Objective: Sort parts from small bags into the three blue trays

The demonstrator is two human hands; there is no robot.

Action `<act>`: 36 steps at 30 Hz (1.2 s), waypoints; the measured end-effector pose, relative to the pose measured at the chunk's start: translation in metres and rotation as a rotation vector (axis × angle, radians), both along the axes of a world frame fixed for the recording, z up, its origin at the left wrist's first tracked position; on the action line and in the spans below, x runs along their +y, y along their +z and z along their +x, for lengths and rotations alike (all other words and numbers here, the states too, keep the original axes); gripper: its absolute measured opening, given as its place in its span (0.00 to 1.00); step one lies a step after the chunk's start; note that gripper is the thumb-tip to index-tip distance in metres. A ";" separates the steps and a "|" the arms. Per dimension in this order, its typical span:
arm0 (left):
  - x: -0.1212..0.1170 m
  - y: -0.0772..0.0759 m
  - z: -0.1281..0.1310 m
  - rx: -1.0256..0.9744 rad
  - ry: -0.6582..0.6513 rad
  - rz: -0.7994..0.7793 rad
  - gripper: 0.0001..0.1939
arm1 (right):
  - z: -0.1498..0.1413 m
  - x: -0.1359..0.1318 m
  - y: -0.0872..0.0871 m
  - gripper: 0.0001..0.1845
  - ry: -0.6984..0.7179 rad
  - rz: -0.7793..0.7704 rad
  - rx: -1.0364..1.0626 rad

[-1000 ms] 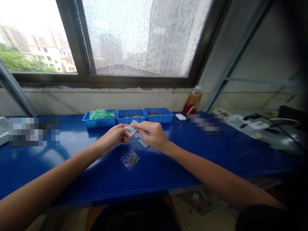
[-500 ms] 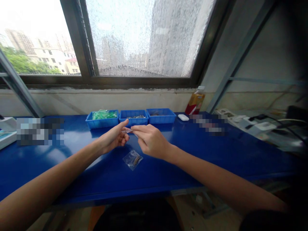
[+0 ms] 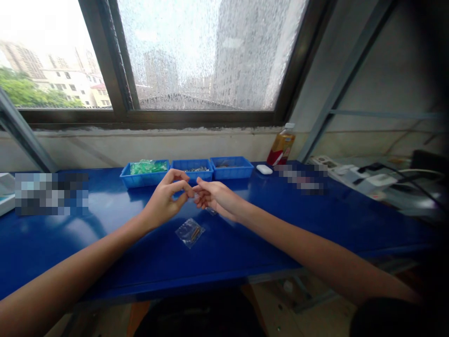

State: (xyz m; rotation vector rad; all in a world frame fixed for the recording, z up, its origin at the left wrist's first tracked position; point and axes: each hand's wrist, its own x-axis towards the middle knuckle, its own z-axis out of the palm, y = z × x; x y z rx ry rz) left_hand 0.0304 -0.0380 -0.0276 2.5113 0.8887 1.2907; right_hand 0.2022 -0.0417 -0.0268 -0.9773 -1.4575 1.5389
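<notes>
Between my hands, above the table, is a small clear plastic bag, mostly covered by the fingers. My left hand is closed in a pinch, thumb and index fingertip meeting on the bag's edge. My right hand has its fingers curled around the bag from the other side, thumb pointing up and left. What the bag contains cannot be made out. Just below the hands, a second clear plastic bag with small brownish rod-like pieces inside lies flat on the blue table.
Along the back stand three blue bins: one with green plastic packets, one with small metal parts, one with darker contents. To their right are a white case and a bottle. Devices and cables sit far right.
My left hand has gone from open fingers to a pinch on the bag. My right hand has turned, its palm side and thumb now showing. The view has shifted slightly.
</notes>
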 end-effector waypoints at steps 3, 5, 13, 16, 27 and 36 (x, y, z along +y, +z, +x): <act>-0.003 -0.001 0.002 0.092 -0.023 0.049 0.09 | -0.001 0.000 -0.001 0.11 -0.077 0.042 0.087; -0.004 0.001 0.001 0.153 -0.029 0.014 0.08 | 0.002 0.006 0.002 0.14 -0.215 0.156 0.071; -0.009 0.019 -0.019 0.593 -0.287 -0.386 0.27 | 0.084 0.052 0.030 0.08 -1.080 0.969 -0.371; -0.012 0.018 -0.019 0.670 -0.302 -0.430 0.27 | 0.110 0.068 0.024 0.07 -1.170 1.136 -0.675; 0.001 0.005 -0.011 0.233 -0.192 -0.510 0.11 | 0.049 0.037 0.012 0.08 -0.458 0.927 -0.852; 0.007 0.003 -0.001 -0.098 -0.033 -0.578 0.13 | -0.003 0.004 -0.015 0.10 -0.132 0.587 -0.486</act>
